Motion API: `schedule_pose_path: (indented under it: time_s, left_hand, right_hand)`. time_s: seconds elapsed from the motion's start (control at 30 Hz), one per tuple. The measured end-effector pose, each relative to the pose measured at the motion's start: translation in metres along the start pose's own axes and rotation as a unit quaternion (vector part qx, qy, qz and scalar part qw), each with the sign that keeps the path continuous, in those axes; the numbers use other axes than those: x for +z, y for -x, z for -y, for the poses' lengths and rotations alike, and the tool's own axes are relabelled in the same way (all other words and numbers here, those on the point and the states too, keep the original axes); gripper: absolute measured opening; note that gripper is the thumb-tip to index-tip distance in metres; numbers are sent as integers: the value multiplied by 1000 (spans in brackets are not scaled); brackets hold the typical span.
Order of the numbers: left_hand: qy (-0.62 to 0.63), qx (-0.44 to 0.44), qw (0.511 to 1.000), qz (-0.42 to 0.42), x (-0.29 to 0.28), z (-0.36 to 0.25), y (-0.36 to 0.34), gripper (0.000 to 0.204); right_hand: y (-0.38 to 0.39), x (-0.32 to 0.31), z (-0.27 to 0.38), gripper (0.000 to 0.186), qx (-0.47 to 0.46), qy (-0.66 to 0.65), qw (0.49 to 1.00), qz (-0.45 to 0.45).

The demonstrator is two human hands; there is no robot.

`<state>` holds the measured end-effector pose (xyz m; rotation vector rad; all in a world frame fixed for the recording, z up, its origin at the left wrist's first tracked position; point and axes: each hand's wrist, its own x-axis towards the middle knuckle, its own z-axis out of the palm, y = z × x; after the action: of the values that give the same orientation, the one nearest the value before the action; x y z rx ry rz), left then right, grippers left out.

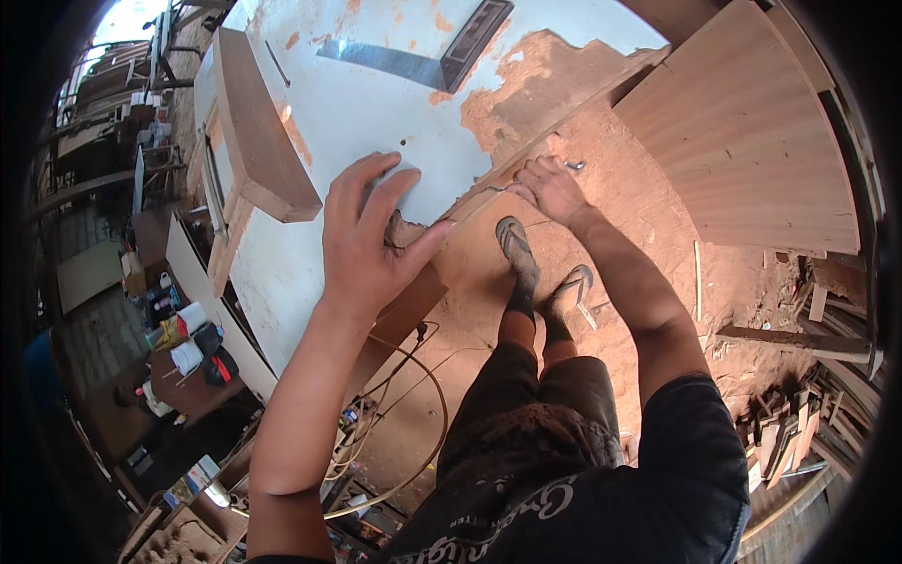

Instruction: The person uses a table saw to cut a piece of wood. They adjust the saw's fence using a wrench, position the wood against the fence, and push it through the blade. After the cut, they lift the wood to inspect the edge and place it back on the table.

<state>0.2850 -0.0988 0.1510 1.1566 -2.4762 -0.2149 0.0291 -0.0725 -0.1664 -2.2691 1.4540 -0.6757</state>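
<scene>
My left hand (371, 235) rests at the edge of a white worktop (282, 244) with chipped paint, fingers apart and curved, thumb on the wooden edge, beside a brownish patch or piece (406, 233) that I cannot identify. My right hand (550, 193) is closed on a thin metal tool (573, 165) at the same edge, to the right. Left of my hands lies a thick wooden piece (268, 160), with a metal bar at its far side. Farther up the worktop are a dark rectangular metal object (474, 42), a bluish strip (376, 58) and a thin rod (277, 64).
A large plywood panel (733, 132) stands at the right, above stacked offcuts (789, 423). My sandalled feet are on the dusty floor (648, 404). A looped yellow cable (432, 404) hangs below the worktop. Cluttered tools and containers (188, 348) fill the left side.
</scene>
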Motion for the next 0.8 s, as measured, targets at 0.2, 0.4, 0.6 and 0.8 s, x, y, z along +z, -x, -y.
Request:
schedule_pose_path:
  time_s: [0.2,0.4,0.6,0.8]
  left_hand:
    - [0,12,1000,9,2,-2,-11,61]
    - [-15,2,1000,17,1,3,0,65]
    - [-23,2,999,26,-4,-1,-1,67]
    - [-4,-2,1000,13,0,1,-3,62]
  right_hand:
    - [22,116,31,40,233,-414,874,-100]
    - [-2,128,222,38,473,-747,437,-167]
    - [32,102,142,39,367,-381,838,-132]
    - [10,19,39,38,88,-37,990,-108]
